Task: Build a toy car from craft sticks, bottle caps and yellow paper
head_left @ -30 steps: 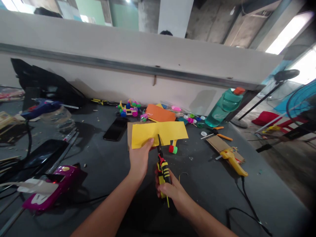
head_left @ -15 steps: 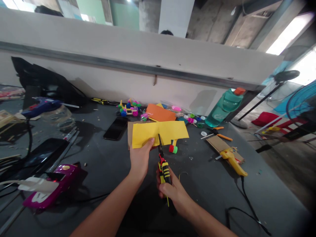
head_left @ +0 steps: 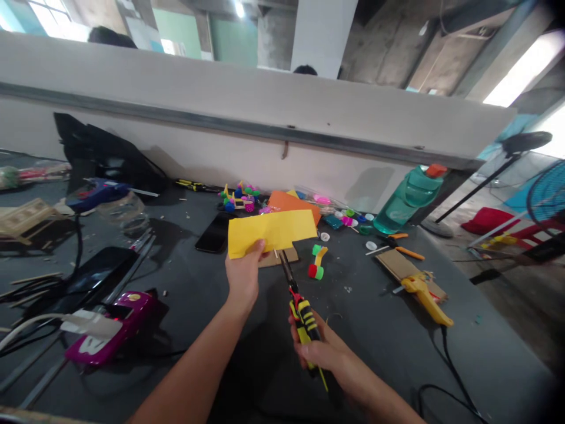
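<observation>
My left hand (head_left: 244,277) pinches a strip of yellow paper (head_left: 269,231) by its lower edge, thumb on top. The strip is raised over a piece of brown cardboard (head_left: 290,255) on the table, and its lower right edge has a small step. My right hand (head_left: 320,344) is wrapped round the yellow and black handles of a pair of snips (head_left: 304,318). Their dark narrow blades point up at the cardboard, just below the paper and apart from it. Right of the blades lies a small yellow piece with red and green wheels (head_left: 319,262).
A black phone (head_left: 215,232), small colourful toys (head_left: 241,197) and orange paper (head_left: 293,204) lie behind. At right are a teal bottle (head_left: 404,200), orange-handled pliers (head_left: 408,252) and a yellow glue gun (head_left: 426,297). A purple power strip (head_left: 112,330) and blue glue gun (head_left: 99,194) sit left.
The snips' blades have come off the yellow paper and now sit below it. The paper has shifted left, uncovering the cardboard and more of the small wheeled piece. The view has tilted slightly.
</observation>
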A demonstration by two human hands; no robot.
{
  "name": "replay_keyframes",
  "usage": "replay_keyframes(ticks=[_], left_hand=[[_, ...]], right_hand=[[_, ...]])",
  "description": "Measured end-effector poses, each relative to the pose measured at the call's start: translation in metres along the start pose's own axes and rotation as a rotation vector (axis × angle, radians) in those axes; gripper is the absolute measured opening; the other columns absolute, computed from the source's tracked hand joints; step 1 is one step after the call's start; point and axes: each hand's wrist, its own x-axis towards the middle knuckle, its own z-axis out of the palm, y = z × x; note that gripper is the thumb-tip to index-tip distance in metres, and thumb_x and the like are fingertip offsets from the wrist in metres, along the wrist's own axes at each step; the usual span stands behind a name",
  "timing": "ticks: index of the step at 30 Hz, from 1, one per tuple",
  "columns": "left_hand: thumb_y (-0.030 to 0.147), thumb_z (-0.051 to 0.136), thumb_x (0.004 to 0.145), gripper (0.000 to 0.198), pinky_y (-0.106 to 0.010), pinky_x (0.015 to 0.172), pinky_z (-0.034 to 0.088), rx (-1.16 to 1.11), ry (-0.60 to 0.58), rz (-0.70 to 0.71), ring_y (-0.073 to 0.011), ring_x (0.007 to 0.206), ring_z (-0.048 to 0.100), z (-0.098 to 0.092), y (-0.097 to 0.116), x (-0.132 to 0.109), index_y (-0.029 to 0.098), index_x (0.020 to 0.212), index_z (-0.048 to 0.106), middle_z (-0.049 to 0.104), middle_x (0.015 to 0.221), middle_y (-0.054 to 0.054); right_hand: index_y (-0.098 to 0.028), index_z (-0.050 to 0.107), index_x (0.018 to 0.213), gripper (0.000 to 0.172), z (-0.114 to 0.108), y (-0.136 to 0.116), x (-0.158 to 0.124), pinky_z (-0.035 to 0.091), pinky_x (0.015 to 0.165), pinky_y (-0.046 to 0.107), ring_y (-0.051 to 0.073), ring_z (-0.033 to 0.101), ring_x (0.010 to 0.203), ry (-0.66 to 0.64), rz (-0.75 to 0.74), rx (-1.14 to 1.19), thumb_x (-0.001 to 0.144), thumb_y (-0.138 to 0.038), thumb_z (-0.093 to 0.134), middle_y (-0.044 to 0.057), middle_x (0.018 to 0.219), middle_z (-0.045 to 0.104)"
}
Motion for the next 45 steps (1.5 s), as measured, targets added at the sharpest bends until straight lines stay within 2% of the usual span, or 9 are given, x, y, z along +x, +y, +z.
replay_keyframes(ticks=[3, 7, 10, 15, 22, 25, 31, 38, 45], left_hand=[[0.015, 0.082, 0.051, 0.042, -0.027, 0.06, 0.054, -0.08, 0.054, 0.007, -0.016, 0.073, 0.064, -0.006, 0.005, 0.018, 0.014, 0.091, 0.069, 0.069, 0.094, -0.007], [0.004, 0.076, 0.054, 0.035, -0.025, 0.059, 0.053, -0.152, 0.099, -0.071, -0.0133, 0.068, 0.064, -0.011, 0.013, 0.032, 0.014, 0.086, 0.067, 0.069, 0.088, -0.005], [0.004, 0.069, 0.065, 0.023, -0.025, 0.059, 0.054, -0.179, 0.135, -0.134, -0.0123, 0.062, 0.064, -0.014, 0.019, 0.037, 0.013, 0.086, 0.064, 0.068, 0.079, -0.004], [0.01, 0.059, 0.078, 0.011, -0.028, 0.064, 0.055, -0.209, 0.159, -0.15, -0.0169, 0.069, 0.068, -0.019, 0.024, 0.041, 0.011, 0.088, 0.061, 0.067, 0.076, -0.007], [0.011, 0.058, 0.075, 0.013, -0.033, 0.071, 0.055, -0.18, 0.132, -0.125, -0.0199, 0.073, 0.07, -0.021, 0.025, 0.04, 0.013, 0.088, 0.059, 0.069, 0.083, -0.01], [0.011, 0.056, 0.074, 0.015, -0.033, 0.072, 0.056, -0.167, 0.144, -0.099, -0.0196, 0.074, 0.07, -0.02, 0.025, 0.04, 0.014, 0.088, 0.059, 0.069, 0.082, -0.009], [0.005, 0.057, 0.067, 0.021, -0.033, 0.07, 0.057, -0.18, 0.168, -0.098, -0.0158, 0.067, 0.068, -0.015, 0.03, 0.04, 0.016, 0.085, 0.06, 0.068, 0.079, -0.003], [-0.002, 0.06, 0.063, 0.024, -0.029, 0.073, 0.058, -0.2, 0.154, -0.111, -0.0126, 0.074, 0.065, -0.012, 0.032, 0.043, 0.019, 0.075, 0.061, 0.067, 0.082, 0.001], [0.01, 0.065, 0.07, 0.014, -0.021, 0.059, 0.055, -0.143, -0.009, -0.158, -0.0114, 0.069, 0.064, -0.002, 0.023, 0.017, 0.018, 0.081, 0.063, 0.067, 0.082, -0.002]], right_hand=[[-0.02, 0.05, 0.106, 0.05, -0.017, -0.016, -0.015, 0.038, 0.064, 0.027, 0.015, 0.047, 0.072, 0.032, -0.073, -0.176, 0.061, -0.038, 0.063, 0.002, 0.084, 0.052], [-0.016, 0.047, 0.111, 0.057, -0.066, -0.043, -0.014, 0.042, 0.073, 0.035, 0.023, 0.052, 0.084, 0.469, -0.106, -0.646, 0.064, -0.047, 0.054, 0.007, 0.091, 0.055], [-0.007, 0.042, 0.119, 0.065, -0.112, -0.049, 0.004, 0.041, 0.085, 0.041, 0.033, 0.05, 0.106, 0.871, 0.045, -1.076, 0.067, -0.044, 0.05, 0.02, 0.111, 0.053], [0.002, 0.05, 0.113, 0.063, -0.15, -0.036, 0.033, 0.042, 0.083, 0.046, 0.04, 0.054, 0.106, 0.953, 0.384, -1.425, 0.072, -0.046, 0.051, 0.029, 0.111, 0.054], [-0.008, 0.058, 0.105, 0.041, -0.095, -0.065, 0.045, 0.039, 0.085, 0.047, 0.038, 0.05, 0.109, 0.965, 0.035, -1.756, 0.081, -0.04, 0.053, 0.023, 0.11, 0.057], [-0.015, 0.057, 0.108, 0.028, -0.054, -0.08, 0.067, 0.041, 0.085, 0.034, 0.024, 0.057, 0.099, 0.73, -0.286, -1.652, 0.09, -0.028, 0.04, 0.015, 0.107, 0.061], [-0.009, 0.064, 0.098, 0.025, 0.003, -0.062, 0.144, 0.045, 0.076, 0.03, 0.023, 0.063, 0.091, 0.377, -0.21, -1.567, 0.088, -0.02, 0.043, 0.017, 0.097, 0.067], [-0.01, 0.068, 0.089, 0.019, 0.005, -0.059, 0.171, 0.047, 0.076, 0.029, 0.024, 0.064, 0.093, 0.347, -0.129, -1.476, 0.077, -0.009, 0.053, 0.015, 0.098, 0.07], [-0.016, 0.063, 0.082, 0.013, -0.016, -0.055, 0.103, 0.047, 0.062, 0.023, 0.016, 0.065, 0.073, 0.391, -0.206, -1.245, 0.075, -0.022, 0.053, 0.006, 0.081, 0.07]])
